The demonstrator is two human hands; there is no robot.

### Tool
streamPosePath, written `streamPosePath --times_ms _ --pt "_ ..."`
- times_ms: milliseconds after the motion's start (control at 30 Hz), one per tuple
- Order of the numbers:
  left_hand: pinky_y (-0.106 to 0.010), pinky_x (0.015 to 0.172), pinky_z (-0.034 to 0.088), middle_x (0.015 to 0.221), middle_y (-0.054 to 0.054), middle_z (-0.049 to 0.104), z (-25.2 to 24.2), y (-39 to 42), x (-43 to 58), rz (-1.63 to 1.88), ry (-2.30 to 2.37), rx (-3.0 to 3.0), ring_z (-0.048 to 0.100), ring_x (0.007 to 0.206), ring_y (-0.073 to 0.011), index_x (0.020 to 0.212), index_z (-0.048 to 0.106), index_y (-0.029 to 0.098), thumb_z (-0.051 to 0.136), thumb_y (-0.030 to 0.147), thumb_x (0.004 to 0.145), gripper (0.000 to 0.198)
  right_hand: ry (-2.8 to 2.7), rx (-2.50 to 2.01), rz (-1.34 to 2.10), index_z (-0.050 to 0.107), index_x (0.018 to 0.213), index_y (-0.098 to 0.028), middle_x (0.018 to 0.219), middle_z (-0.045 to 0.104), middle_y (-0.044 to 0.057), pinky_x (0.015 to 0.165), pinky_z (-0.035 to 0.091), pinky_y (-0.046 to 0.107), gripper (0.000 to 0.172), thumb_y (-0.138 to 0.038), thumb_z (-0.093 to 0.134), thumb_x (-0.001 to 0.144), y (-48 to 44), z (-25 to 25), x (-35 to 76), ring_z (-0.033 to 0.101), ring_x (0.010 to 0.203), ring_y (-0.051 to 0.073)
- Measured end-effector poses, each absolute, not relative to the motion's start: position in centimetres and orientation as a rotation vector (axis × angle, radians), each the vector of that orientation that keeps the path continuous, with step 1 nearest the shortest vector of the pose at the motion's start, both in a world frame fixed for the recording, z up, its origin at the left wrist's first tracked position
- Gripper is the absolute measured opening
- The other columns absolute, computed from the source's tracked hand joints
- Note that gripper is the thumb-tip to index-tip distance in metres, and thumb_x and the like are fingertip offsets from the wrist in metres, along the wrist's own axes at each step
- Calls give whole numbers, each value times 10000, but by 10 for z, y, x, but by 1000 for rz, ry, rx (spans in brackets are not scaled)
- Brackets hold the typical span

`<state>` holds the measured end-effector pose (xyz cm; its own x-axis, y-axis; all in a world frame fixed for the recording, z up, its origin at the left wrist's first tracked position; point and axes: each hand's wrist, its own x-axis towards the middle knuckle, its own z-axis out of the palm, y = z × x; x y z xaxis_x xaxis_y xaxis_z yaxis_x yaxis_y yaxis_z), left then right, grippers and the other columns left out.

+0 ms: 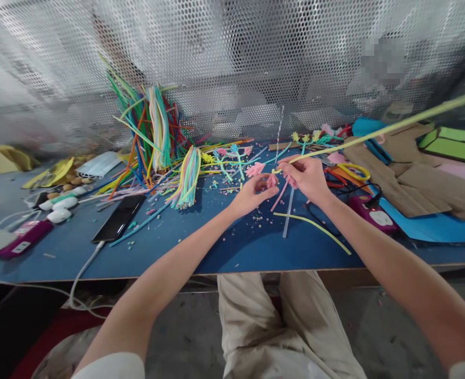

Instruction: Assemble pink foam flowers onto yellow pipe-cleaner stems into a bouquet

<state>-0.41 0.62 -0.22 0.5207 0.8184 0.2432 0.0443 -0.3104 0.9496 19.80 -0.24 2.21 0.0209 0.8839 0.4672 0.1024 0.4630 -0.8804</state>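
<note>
In the middle of the blue table, my left hand [252,196] is closed with a small pink pipe-cleaner flower [272,180] between its fingertips. Close beside it, my right hand [305,178] pinches a long yellow pipe cleaner [390,129], whose far end sticks out up and to the right. The yellow tip is bent over near the pink flower. More pink fuzzy loops show under my right fingers, partly hidden. Another pink piece [255,169] lies just behind my left hand. Below my hands are a pale straight stick [290,213] and a loose yellow-green pipe cleaner [315,225].
Large pipe-cleaner bundles [159,131] and a smaller bundle [187,181] stand left of my hands. A phone [120,218] lies front left. Yellow-handled scissors [353,171], brown cardboard [425,187] and a purple power strip [374,215] are at right. A perforated metal panel [216,68] rises behind.
</note>
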Motion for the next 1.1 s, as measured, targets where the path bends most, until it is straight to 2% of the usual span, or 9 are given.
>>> streamPosePath --times_ms 100,233,333,400,500,600,800,967,1100 --pt "-375 967 534 1265 -144 717 -5 14 -7 968 803 1536 700 1087 -241 1254 630 167 789 467 836 538 -1510 -985 578 790 864 -168 803 754 43 546 466 269 279 -443 741 870 1 21 203 606 594 126" --pt "-328 901 546 1296 -133 706 -4 23 -14 1138 963 1401 690 1089 -214 1282 631 181 704 495 897 502 -1593 -1010 449 787 853 -180 886 788 49 676 514 304 218 -381 712 891 3 20 206 671 717 168" --pt "-283 854 538 1199 -113 743 1 22 -18 1166 944 1679 695 1014 -185 1198 699 172 724 480 880 443 -1671 -1001 510 785 900 -193 860 790 43 731 537 331 187 -367 720 887 2 19 203 713 768 199" --pt "-262 780 529 1059 -88 772 6 20 -18 1145 946 1873 693 881 -158 1127 742 174 730 485 875 400 -1717 -983 554 782 915 -202 879 792 42 760 546 344 169 -359 726 885 0 18 201 731 802 212" --pt "-256 679 508 905 -55 777 10 14 -17 1063 936 2015 643 683 -125 1043 776 177 704 505 894 367 -1751 -977 572 778 916 -216 921 794 42 771 546 351 149 -354 732 880 -1 17 197 735 830 215" --pt "-251 626 488 822 -35 764 10 11 -16 1029 923 2061 589 570 -102 963 788 175 678 507 913 354 -1773 -993 593 773 920 -218 929 794 44 768 539 352 164 -371 724 885 -3 17 194 730 837 216" --pt "-233 540 449 692 -12 713 9 14 -18 1041 976 1992 577 519 -100 890 789 173 689 549 892 388 -1800 -1010 527 754 994 -211 922 765 46 786 523 351 239 -419 712 884 -5 18 194 685 830 200" --pt "-233 478 433 539 15 624 12 19 -21 1183 974 1827 554 446 -107 860 780 166 724 525 874 364 -1697 -1074 540 715 1116 -212 1027 748 57 823 525 359 463 -518 797 779 -5 21 198 662 874 201" --pt "-227 474 443 547 12 641 13 20 -22 1286 946 1710 552 431 -95 837 765 172 735 512 874 344 -1629 -1088 691 737 1014 -202 904 726 28 763 511 349 469 -561 830 727 -2 18 197 626 768 175"
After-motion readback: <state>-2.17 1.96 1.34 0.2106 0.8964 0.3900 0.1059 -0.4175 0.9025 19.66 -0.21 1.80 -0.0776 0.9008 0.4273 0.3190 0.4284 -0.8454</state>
